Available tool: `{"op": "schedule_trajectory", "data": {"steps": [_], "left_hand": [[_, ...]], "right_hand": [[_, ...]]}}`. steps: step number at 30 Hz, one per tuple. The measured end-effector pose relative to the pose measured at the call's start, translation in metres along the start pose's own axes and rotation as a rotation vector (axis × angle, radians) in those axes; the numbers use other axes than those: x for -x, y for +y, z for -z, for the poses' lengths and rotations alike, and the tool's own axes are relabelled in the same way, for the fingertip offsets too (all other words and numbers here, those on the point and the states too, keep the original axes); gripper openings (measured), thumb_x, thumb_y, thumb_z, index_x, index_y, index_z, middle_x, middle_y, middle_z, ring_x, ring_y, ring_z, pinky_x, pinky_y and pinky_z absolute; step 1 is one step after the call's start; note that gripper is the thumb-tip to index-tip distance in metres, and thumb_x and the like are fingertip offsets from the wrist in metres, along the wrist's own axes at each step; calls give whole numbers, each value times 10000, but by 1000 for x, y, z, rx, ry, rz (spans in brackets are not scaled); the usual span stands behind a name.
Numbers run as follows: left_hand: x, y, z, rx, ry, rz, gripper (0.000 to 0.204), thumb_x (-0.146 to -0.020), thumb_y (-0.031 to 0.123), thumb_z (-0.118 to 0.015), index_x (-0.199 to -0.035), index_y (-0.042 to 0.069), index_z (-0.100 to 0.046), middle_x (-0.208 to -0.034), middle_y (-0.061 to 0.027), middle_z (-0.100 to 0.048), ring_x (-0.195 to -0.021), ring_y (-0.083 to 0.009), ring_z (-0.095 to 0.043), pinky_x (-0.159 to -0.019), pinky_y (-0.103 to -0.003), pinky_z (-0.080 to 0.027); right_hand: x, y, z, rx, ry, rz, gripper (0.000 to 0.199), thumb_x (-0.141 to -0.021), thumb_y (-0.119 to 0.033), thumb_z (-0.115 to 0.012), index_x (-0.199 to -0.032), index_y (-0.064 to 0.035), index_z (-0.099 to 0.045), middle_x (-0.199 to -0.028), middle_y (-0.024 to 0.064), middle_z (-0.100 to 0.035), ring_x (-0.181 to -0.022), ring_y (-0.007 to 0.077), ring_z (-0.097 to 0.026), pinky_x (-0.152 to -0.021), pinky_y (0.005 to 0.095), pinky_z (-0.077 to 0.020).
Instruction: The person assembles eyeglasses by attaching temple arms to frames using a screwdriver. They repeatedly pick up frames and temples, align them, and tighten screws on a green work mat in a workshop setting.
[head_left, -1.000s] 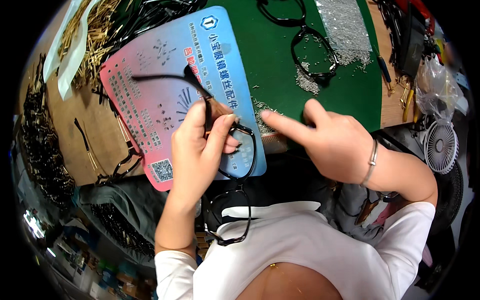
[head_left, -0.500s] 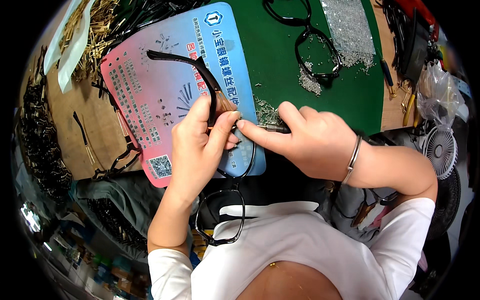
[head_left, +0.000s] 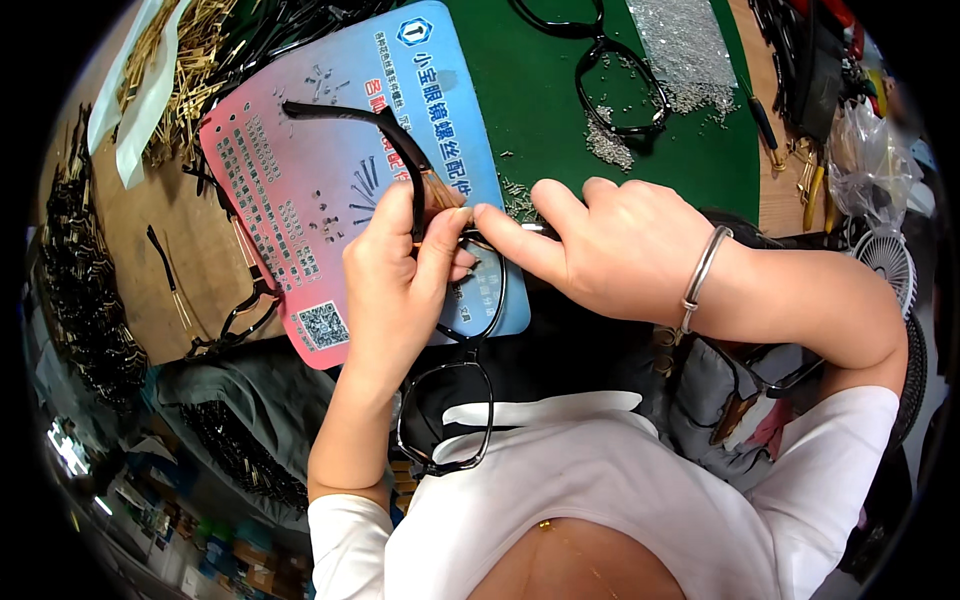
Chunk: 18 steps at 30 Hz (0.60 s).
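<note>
My left hand [head_left: 390, 275] is closed around a black eyeglass frame [head_left: 490, 400] at its hinge corner. The frame's lens rims hang down toward my white shirt. From the same grip a black temple arm [head_left: 335, 113] points up and left. My right hand [head_left: 625, 250] comes in from the right, its index fingertip beside the left thumb at the hinge. In its curled fingers is a slim tool with a metal shaft [head_left: 533, 228], seemingly a screwdriver, lying toward the hinge; its handle is mostly hidden. The fingers cover the hinge itself.
Under my hands lies a pink-and-blue printed mat [head_left: 270, 150] on a green work surface [head_left: 700, 190]. Small screws [head_left: 608, 150] lie loose near another black frame [head_left: 625, 130] and a clear bag [head_left: 690, 50]. Gold temple parts [head_left: 200, 70] are heaped at the far left; a small fan [head_left: 885, 265] stands right.
My right wrist and forearm have risen a little and turned, with the fingertip staying at the hinge. My left hand keeps its grip on the frame. The whole view has shifted slightly.
</note>
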<state>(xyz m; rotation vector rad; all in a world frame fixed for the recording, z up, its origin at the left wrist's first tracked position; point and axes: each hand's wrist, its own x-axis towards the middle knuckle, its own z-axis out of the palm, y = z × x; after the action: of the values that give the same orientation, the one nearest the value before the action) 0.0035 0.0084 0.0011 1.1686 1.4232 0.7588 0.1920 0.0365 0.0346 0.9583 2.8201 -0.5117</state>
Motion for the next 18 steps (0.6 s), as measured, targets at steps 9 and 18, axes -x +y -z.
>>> {"op": "schedule_trajectory", "data": {"steps": [9, 18], "left_hand": [[14, -34, -10, -333, 214, -525, 109, -872, -26, -534, -968, -36, -585, -831, -65, -616, -659, -84, -599, -581, -194, -495], [7, -10, -5, -1, 111, -118, 70, -862, 36, -579, -898, -16, -550, -761, -51, -623, -591, -92, -618, -532, -206, -495]], "right_hand": [[1, 0, 3, -52, -66, 18, 404, -801, -145, -509, -1197, -74, -463, -822, 136, -520, -581, 273, -604, -499, 364, -515], [-7, 11, 8, -179, -177, 90, 420, -794, -126, -519, -1191, -14, -440, -827, 171, -531, -572, 299, -617, -496, 372, -509]]}}
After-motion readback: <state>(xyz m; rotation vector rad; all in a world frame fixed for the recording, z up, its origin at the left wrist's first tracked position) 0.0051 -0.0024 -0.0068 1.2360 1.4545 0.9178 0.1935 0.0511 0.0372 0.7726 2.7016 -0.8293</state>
